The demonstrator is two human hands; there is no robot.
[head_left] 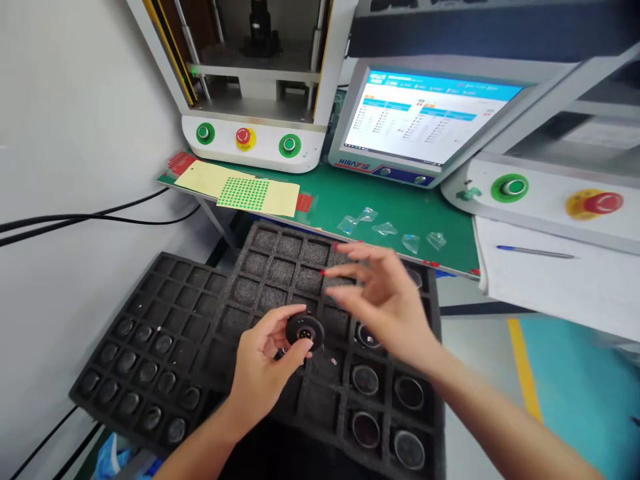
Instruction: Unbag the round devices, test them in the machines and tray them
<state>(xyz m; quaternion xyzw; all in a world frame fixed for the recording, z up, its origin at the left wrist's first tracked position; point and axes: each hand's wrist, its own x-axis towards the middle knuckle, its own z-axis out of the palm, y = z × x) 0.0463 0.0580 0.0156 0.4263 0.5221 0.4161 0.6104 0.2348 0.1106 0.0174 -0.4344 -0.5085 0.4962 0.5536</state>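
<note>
Between the thumb and fingers of my left hand (267, 357) is a round black disc-shaped part (299, 327) with a small ringed centre showing several tiny contacts. Up and to the right, my right hand (385, 303) hovers with its fingers apart and nothing visible in them. Both hands are over a black foam tray (320, 403) divided into square pockets. Round glass-faced parts (365, 380) sit in pockets on its right side, while pockets at the far left hold nothing. My right hand and forearm hide some of the right-hand pockets.
A second foam tray (185, 273) with small round parts lies at the left. Clear film pieces (385, 229) and a yellow sheet of green dots (245, 193) rest on the green bench (330, 200). Behind stand a monitor (430, 120), a button-fronted machine (265, 150), papers and a pen (537, 252).
</note>
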